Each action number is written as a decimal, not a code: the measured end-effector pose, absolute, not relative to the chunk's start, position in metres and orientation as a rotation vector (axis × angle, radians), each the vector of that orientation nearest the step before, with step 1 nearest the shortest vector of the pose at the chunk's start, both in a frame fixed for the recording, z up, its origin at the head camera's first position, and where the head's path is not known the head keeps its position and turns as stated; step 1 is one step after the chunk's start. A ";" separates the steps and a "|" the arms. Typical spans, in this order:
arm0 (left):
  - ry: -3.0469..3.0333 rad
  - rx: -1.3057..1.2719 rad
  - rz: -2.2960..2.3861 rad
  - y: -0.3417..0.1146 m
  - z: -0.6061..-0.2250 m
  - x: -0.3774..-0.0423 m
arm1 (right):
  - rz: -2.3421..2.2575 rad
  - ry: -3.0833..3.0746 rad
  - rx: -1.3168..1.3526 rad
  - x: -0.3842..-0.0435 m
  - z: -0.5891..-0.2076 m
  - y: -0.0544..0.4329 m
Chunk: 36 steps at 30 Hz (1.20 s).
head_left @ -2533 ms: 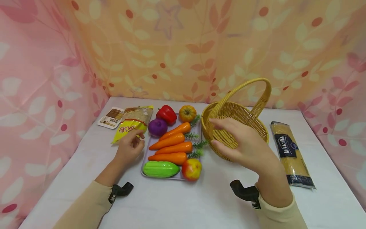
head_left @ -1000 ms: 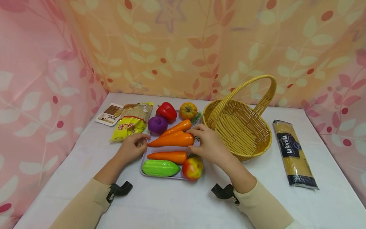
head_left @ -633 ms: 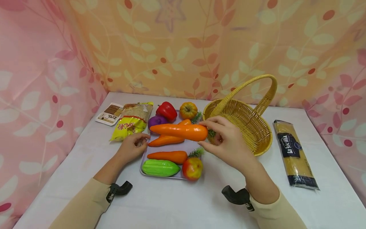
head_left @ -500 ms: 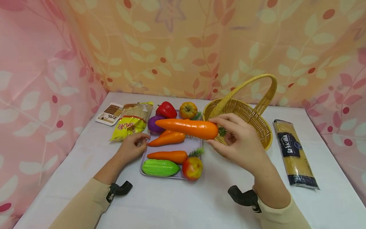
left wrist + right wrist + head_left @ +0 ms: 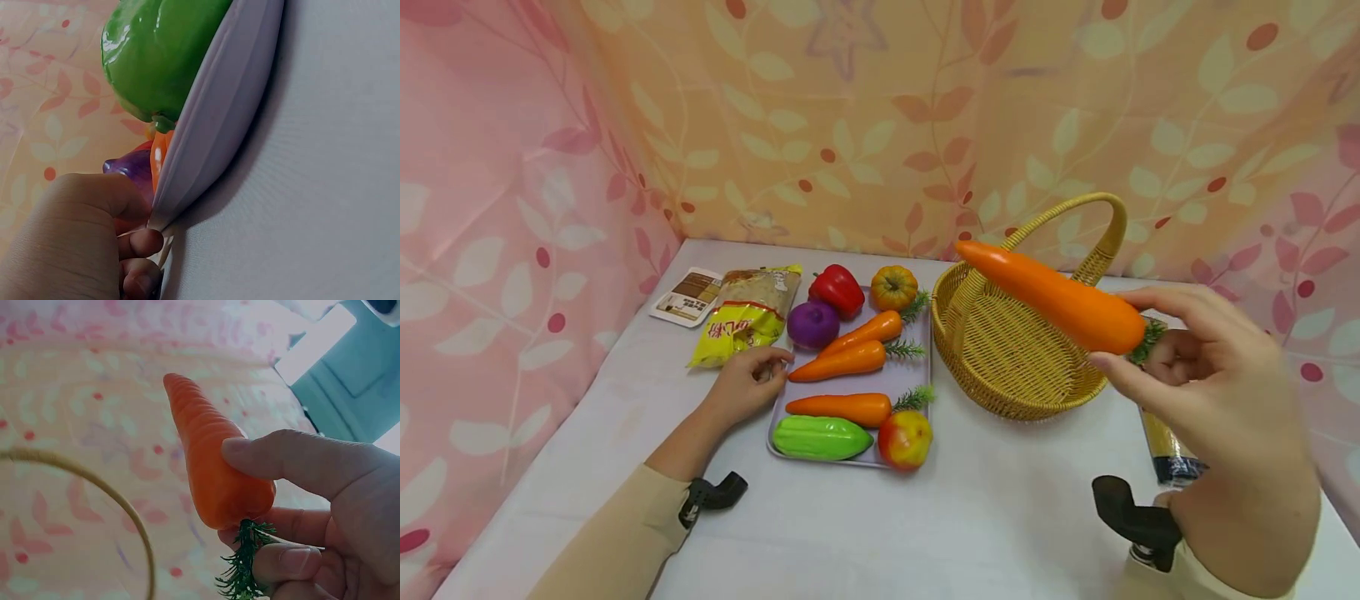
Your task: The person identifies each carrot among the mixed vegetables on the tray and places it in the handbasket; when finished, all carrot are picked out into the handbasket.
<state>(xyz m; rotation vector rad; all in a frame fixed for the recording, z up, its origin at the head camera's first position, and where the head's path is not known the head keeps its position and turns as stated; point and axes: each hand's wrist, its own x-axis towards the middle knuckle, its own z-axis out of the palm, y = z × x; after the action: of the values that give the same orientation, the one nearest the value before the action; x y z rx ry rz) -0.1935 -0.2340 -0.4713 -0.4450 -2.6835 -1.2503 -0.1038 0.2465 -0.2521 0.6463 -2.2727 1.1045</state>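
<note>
In the head view my right hand (image 5: 1225, 392) holds an orange carrot (image 5: 1052, 296) by its thick end, raised over the right side of the wicker basket (image 5: 958, 350). Thumb and fingers pinch the carrot, its green top hanging by the curled fingers in the right wrist view. My left hand (image 5: 748, 383) grips the left rim of a pale purple tray (image 5: 842, 389), fingers bent at its edge in the left wrist view. Three carrots (image 5: 842, 408) lie on the tray with a green ridged vegetable (image 5: 822, 438), a red-yellow fruit (image 5: 905, 440), a purple onion (image 5: 812, 325), a red pepper (image 5: 837, 291) and a small pumpkin (image 5: 893, 287).
The basket's tall handle (image 5: 1037, 218) arches up behind the carrot. A yellow bag (image 5: 745, 321) and a white-brown packet (image 5: 687, 297) lie left of the tray. My right hand partly covers a pasta pack (image 5: 1172, 458). Floral cloth walls (image 5: 850, 167) enclose the table.
My right hand took a carrot from the tray's row, lifted it and carried it right over the basket. The left hand moved slightly right to the tray rim, then stayed there.
</note>
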 end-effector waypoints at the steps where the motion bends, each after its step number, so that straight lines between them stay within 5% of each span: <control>1: -2.683 -0.447 -1.250 -0.234 -0.471 -0.194 | 1.115 -2.266 0.611 -0.102 -0.252 0.253; 9: -2.693 -0.428 -1.257 -0.234 -0.470 -0.194 | 1.131 -2.301 0.124 -0.097 -0.258 0.298; 24: -2.688 -0.431 -1.255 -0.233 -0.468 -0.194 | 0.889 -2.773 -0.294 -0.124 -0.279 0.356; 36: -2.708 -0.418 -1.273 -0.234 -0.472 -0.193 | 0.828 -3.135 -0.052 -0.185 -0.297 0.336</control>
<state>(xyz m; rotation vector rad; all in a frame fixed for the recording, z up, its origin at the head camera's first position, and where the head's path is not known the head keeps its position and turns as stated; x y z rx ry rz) -0.1926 -0.2340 -0.4719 -0.4176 -2.7083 -1.2734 -0.1850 0.3361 -0.2975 -0.0525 -3.1350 0.8284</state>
